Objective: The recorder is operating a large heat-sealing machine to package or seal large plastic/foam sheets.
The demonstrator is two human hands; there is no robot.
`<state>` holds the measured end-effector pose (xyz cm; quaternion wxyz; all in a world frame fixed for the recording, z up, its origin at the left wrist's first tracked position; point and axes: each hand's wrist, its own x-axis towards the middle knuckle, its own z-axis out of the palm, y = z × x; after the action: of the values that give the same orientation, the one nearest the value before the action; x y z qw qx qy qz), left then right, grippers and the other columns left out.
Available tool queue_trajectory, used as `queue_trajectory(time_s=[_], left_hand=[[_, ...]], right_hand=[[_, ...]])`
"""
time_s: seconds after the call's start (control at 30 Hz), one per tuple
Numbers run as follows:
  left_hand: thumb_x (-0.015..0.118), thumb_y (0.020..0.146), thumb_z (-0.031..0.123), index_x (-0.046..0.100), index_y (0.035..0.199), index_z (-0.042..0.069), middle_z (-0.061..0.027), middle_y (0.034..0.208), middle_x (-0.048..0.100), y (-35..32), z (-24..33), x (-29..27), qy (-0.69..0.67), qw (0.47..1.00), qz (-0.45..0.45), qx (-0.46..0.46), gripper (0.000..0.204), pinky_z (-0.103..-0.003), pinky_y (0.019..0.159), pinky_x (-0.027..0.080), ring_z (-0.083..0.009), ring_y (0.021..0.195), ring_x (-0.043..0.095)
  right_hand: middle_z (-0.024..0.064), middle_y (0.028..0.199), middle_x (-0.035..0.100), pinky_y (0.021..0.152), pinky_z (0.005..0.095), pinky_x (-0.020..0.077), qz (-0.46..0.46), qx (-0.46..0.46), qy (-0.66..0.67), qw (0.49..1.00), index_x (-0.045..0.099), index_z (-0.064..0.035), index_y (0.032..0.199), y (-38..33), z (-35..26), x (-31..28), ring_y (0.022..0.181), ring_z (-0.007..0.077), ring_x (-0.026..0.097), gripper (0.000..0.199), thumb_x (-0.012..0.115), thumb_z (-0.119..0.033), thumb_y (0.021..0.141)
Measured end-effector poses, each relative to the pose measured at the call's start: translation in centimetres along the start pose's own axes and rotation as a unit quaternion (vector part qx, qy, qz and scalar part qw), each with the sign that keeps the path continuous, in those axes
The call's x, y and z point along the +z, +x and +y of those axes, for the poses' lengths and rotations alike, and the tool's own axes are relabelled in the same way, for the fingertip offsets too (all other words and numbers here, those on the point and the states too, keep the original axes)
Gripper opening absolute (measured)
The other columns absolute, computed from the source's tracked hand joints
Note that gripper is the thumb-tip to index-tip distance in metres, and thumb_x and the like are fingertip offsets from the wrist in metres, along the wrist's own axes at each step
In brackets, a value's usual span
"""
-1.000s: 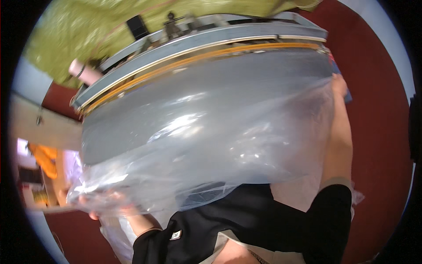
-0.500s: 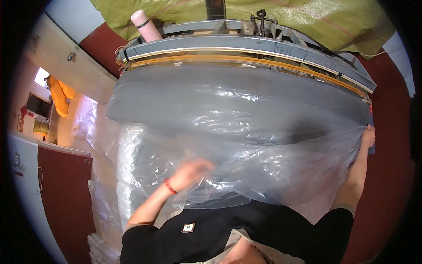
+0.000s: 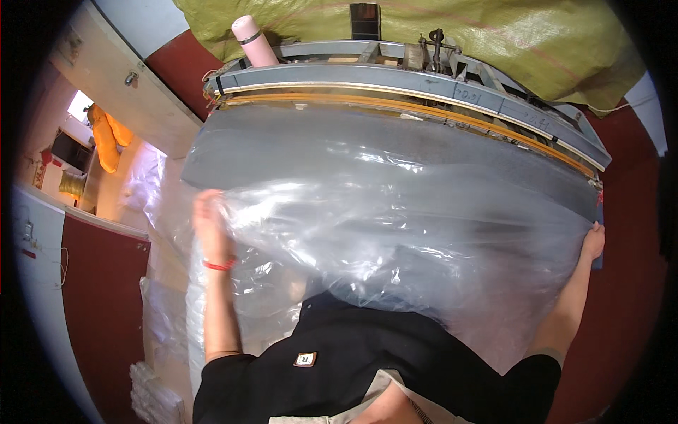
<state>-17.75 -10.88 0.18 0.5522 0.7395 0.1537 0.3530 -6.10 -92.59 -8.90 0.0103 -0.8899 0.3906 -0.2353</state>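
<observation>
Stretching across the grey desk (image 3: pixel 282 152), a large clear plastic sheet (image 3: pixel 395 240) lies crinkled and glossy, see-through enough that the grey top shows beneath it. The left hand (image 3: pixel 210 222) pinches the sheet's left edge, a red band (image 3: pixel 220 265) on its wrist. The right hand (image 3: pixel 592 242) holds the sheet's far right edge; how its grip closes I cannot tell. Behind the desk runs a grey metal frame with an orange strip (image 3: pixel 424 109). A pink cylinder (image 3: pixel 251 39) stands on the frame at left, before an olive-green woven sack (image 3: pixel 494 35). More folded clear plastic (image 3: pixel 152 396) is stacked at lower left.
</observation>
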Motion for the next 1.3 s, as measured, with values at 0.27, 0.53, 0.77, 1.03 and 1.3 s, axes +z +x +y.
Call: queue_trajectory(time_s=[0.27, 0.53, 0.77, 1.03, 1.3], left_hand=[[0.055, 0.08, 0.009, 0.055, 0.081, 0.005, 0.0054, 0.063, 0.045, 13.3, 4.3, -16.6, 0.238, 0.946, 0.156, 0.157, 0.004, -0.014, 0.047, 0.031, -0.0014, 0.056, 0.039], [0.054, 0.082, 0.03, 0.045, 0.093, 0.006, -0.001, 0.077, 0.05, 1.2, -3.0, -4.4, 0.104, 0.991, -0.014, -0.085, 0.027, -0.022, 0.056, 0.038, -0.0091, 0.06, 0.044], [0.042, 0.087, 0.032, 0.048, 0.101, 0.011, -0.003, 0.095, 0.052, -12.3, -16.1, 0.6, -0.229, 0.904, -0.056, -0.357, 0.026, -0.037, 0.074, 0.042, -0.0181, 0.089, 0.049], [0.039, 0.087, 0.037, 0.058, 0.075, -0.005, -0.0179, 0.061, 0.057, 14.0, -6.0, -13.6, 0.399, 0.865, 0.273, 0.135, 0.048, -0.038, 0.052, 0.039, -0.0207, 0.052, 0.049], [0.055, 0.077, 0.024, 0.056, 0.083, 0.006, -0.0117, 0.083, 0.058, 22.7, 7.7, -10.4, 0.686, 0.634, 0.133, 0.331, 0.019, -0.04, 0.067, 0.044, -0.0292, 0.083, 0.054]], right_hand=[[0.0168, 0.097, 0.056, 0.071, 0.0462, 0.0408, -0.041, -0.009, 0.012, 0.999, 0.052, -0.0108, 0.1, 0.7, -1.5, 0.2, 0.09, 0.0378, 0.052, 0.037, 0.035, -0.041, 0.086], [0.0167, 0.098, 0.056, 0.071, 0.046, 0.0407, -0.034, 0.006, 0.025, 0.999, 0.051, -0.0106, 0.101, 0.7, -0.7, 0.3, 0.091, 0.0378, 0.051, 0.038, 0.034, -0.041, 0.086], [0.0183, 0.094, 0.056, 0.068, 0.0468, 0.0405, -0.028, -0.024, 0.018, 0.999, 0.051, -0.0087, 0.098, 0.3, -1.7, 0.2, 0.088, 0.0396, 0.051, 0.037, 0.033, -0.039, 0.087], [0.0178, 0.095, 0.056, 0.068, 0.0467, 0.0403, -0.006, -0.032, 0.026, 0.999, 0.051, -0.0091, 0.098, 0.5, -1.1, 0.4, 0.088, 0.0397, 0.051, 0.037, 0.033, -0.039, 0.088], [0.017, 0.099, 0.055, 0.07, 0.0451, 0.0406, -0.036, -0.019, 0.053, 0.998, 0.05, -0.0109, 0.103, 1.2, -0.5, 1.8, 0.091, 0.0383, 0.05, 0.038, 0.031, -0.039, 0.088]])
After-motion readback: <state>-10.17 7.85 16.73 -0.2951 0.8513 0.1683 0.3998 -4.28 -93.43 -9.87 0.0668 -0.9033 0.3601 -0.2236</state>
